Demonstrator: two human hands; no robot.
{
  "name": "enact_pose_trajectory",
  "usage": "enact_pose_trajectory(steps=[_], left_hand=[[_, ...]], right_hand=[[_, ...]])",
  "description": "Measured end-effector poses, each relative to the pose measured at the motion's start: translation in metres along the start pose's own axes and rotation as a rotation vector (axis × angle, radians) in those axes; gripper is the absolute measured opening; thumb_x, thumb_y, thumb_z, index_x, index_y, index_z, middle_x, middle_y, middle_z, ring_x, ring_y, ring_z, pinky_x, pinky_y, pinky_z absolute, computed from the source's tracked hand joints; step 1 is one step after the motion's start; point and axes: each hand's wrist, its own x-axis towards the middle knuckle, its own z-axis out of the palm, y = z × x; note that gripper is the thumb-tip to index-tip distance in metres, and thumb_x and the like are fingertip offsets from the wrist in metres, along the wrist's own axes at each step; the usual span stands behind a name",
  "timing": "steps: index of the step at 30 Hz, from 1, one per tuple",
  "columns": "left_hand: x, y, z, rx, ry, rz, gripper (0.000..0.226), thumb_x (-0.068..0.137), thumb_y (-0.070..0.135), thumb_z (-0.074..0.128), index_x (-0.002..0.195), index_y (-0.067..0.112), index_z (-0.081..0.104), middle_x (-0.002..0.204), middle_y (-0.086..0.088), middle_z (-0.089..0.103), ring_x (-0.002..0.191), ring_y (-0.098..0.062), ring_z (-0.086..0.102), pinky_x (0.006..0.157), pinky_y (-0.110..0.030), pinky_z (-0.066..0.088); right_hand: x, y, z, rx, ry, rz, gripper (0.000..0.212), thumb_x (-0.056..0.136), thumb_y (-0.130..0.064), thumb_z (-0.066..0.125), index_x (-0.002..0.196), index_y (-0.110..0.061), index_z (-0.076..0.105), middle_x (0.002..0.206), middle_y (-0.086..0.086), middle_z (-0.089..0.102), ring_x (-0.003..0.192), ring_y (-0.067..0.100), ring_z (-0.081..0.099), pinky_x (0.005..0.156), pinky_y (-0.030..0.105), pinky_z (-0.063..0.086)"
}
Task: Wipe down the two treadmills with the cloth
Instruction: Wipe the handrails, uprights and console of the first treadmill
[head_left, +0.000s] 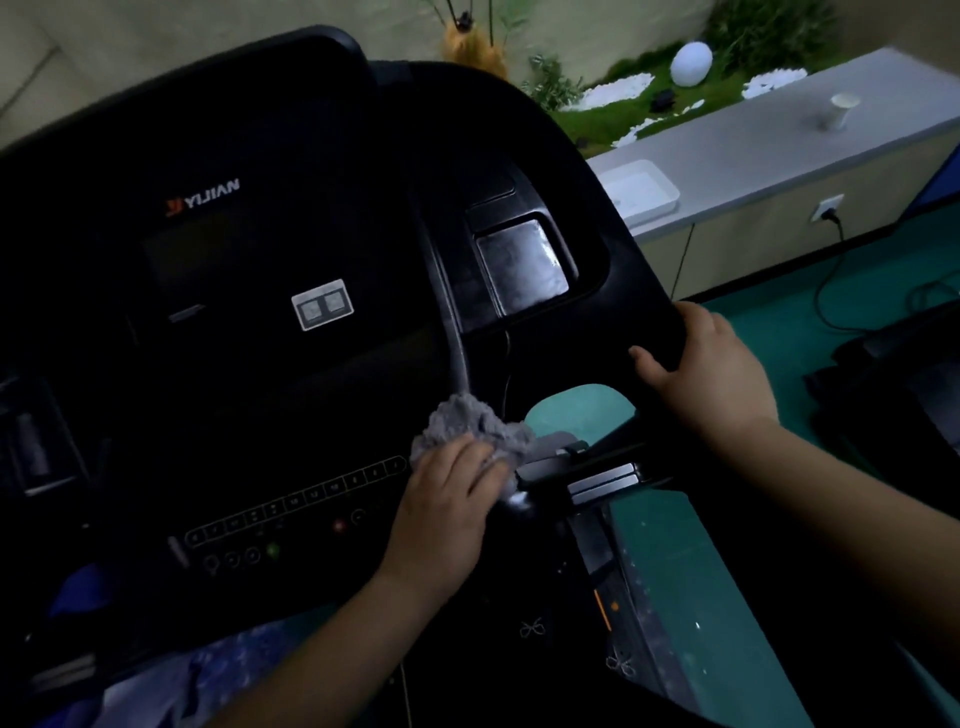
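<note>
A black treadmill console (270, 322) fills the left and middle of the view, with a dark screen and a row of buttons low down. My left hand (447, 509) presses a crumpled grey cloth (467, 421) onto the console's lower right part, beside the button row and a silver handlebar grip (602, 480). My right hand (711, 374) grips the console's right outer edge, thumb on top. A second black machine (898, 384) shows partly at the right edge.
A grey ledge (769, 135) runs behind at the right, carrying a white tray (644, 192) and a paper cup (839, 111). A wall socket (828, 208) with a black cable sits below it. Green floor (769, 322) lies between the machines.
</note>
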Motion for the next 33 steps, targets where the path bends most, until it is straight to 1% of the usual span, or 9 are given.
enact_pose_trajectory(steps=[3,6,11,14,17,21,24,27,33], left_hand=[[0.018,0.005,0.002,0.019,0.031,-0.120,0.047,0.082,0.014,0.053,0.129,0.021,0.054,0.132,-0.005,0.052,0.127,-0.027,0.039,0.107,-0.040,0.029],[0.025,0.004,0.002,0.006,0.058,-0.182,0.049,0.084,0.015,0.053,0.132,0.024,0.051,0.137,-0.004,0.047,0.131,-0.027,0.036,0.106,-0.041,0.033],[-0.014,-0.015,-0.011,-0.075,0.144,-0.288,0.037,0.086,0.015,0.046,0.121,0.019,0.058,0.126,-0.005,0.048,0.114,-0.026,0.049,0.089,-0.039,0.049],[-0.043,-0.046,-0.025,-0.107,0.339,-0.518,0.036,0.082,0.002,0.058,0.117,0.011,0.059,0.117,-0.012,0.053,0.104,-0.031,0.052,0.088,-0.040,0.046],[-0.082,-0.088,-0.039,-0.108,0.475,-0.835,0.037,0.081,-0.001,0.059,0.118,0.004,0.056,0.124,-0.020,0.049,0.111,-0.039,0.045,0.095,-0.045,0.037],[-0.132,-0.135,-0.031,-0.147,0.421,-1.156,0.032,0.092,0.005,0.049,0.124,0.006,0.052,0.141,-0.019,0.039,0.128,-0.039,0.030,0.108,-0.049,0.027],[-0.137,-0.141,-0.020,-0.154,0.369,-1.054,0.029,0.092,0.004,0.047,0.121,0.003,0.053,0.139,-0.020,0.044,0.127,-0.039,0.034,0.109,-0.050,0.029],[-0.109,-0.128,-0.021,-0.174,0.360,-0.829,0.028,0.085,0.001,0.049,0.111,0.006,0.057,0.132,-0.016,0.052,0.123,-0.039,0.041,0.106,-0.046,0.033],[-0.025,-0.088,-0.028,-0.281,0.195,-0.511,0.034,0.089,0.013,0.052,0.122,0.017,0.057,0.148,-0.005,0.042,0.136,-0.031,0.032,0.109,-0.044,0.029]], right_hand=[[-0.001,0.000,-0.001,-0.002,-0.005,-0.012,0.061,0.085,-0.050,0.058,0.133,-0.016,0.042,0.124,0.013,0.052,0.110,0.034,0.054,0.081,0.040,0.046],[-0.004,-0.004,-0.002,-0.027,0.034,-0.070,0.059,0.084,-0.041,0.062,0.133,-0.013,0.043,0.126,0.018,0.049,0.115,0.038,0.047,0.090,0.046,0.044],[-0.038,-0.018,0.008,-0.025,0.120,-0.412,0.055,0.071,-0.009,0.072,0.123,-0.009,0.056,0.122,0.017,0.049,0.112,0.037,0.046,0.096,0.045,0.040],[-0.068,-0.035,0.038,0.000,-0.127,-0.471,0.046,0.076,-0.020,0.073,0.119,-0.011,0.058,0.113,0.013,0.054,0.104,0.035,0.055,0.091,0.043,0.047],[-0.092,-0.053,0.069,-0.042,-0.348,-0.370,0.048,0.083,-0.044,0.066,0.118,-0.012,0.060,0.111,0.012,0.060,0.103,0.033,0.058,0.088,0.041,0.046],[-0.107,-0.063,0.100,-0.323,-0.309,-0.431,0.066,0.077,-0.072,0.032,0.090,-0.012,0.059,0.080,0.006,0.068,0.075,0.031,0.066,0.070,0.039,0.043],[-0.108,-0.062,0.107,-0.332,-0.210,-0.465,0.062,0.075,-0.069,0.033,0.080,-0.012,0.056,0.064,0.006,0.064,0.059,0.031,0.063,0.061,0.038,0.042],[-0.107,-0.061,0.109,-0.336,-0.157,-0.475,0.062,0.076,-0.069,0.034,0.082,-0.011,0.057,0.064,0.007,0.063,0.059,0.031,0.063,0.061,0.038,0.043],[-0.111,-0.060,0.110,-0.319,-0.135,-0.459,0.066,0.078,-0.073,0.035,0.087,-0.011,0.058,0.073,0.009,0.065,0.069,0.033,0.064,0.069,0.041,0.043]])
